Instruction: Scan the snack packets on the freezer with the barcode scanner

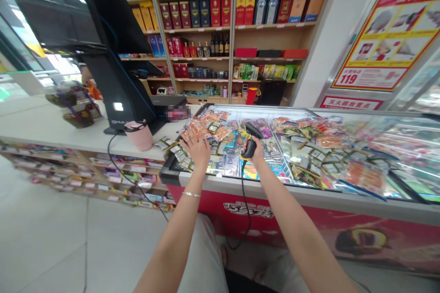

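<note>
My right hand [255,150] is wrapped round the grip of a black and yellow barcode scanner [253,132], held above the chest freezer [220,182]. The scanner's cable [244,192] hangs down over the freezer's front. My left hand [197,149] has its fingers spread over plastic food packets [209,123] at the left end of the freezer top; whether it presses on them I cannot tell. Green-and-white packets [182,155] lie by its wrist side. More packets with orange contents [330,141] are heaped on the right part of the freezer.
Left of the freezer, a white counter [68,133] carries a checkout terminal [129,78], a pink cup [139,136] and tied containers [77,105]. A loose black cable [118,169] droops off the counter's front. Shelves of boxed goods [199,11] stand behind.
</note>
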`<action>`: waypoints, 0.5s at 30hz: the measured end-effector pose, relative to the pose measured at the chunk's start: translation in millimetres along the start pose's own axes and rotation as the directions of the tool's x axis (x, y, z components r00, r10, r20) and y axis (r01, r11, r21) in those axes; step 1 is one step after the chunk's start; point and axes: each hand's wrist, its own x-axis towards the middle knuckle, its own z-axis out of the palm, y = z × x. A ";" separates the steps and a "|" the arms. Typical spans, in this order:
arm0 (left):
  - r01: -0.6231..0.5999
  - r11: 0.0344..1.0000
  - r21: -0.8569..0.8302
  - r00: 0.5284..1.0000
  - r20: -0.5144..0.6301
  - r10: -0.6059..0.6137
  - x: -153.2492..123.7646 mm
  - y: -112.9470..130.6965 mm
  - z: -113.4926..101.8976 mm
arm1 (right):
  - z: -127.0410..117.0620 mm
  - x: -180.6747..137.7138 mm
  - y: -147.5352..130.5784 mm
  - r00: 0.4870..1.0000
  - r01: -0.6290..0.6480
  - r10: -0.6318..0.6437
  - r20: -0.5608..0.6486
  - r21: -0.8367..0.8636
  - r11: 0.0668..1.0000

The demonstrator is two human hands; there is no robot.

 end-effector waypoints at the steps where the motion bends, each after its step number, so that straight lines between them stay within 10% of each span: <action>1: -0.016 1.000 -0.009 1.000 -0.005 0.016 2.6 4.9 -2.0 | 2.0 -2.0 -5.7 1.000 0.007 -0.007 0.008 0.002 1.000; 8: -0.097 0.984 -0.150 0.995 0.017 0.101 14.6 83.0 -2.4 | -8.3 -24.3 -103.0 0.984 0.172 -0.166 0.069 -0.101 0.980; 15: -0.287 0.858 -0.426 0.930 0.091 0.357 -16.8 190.1 35.1 | -87.0 -65.8 -212.6 0.879 0.437 -0.468 -0.090 -0.240 0.867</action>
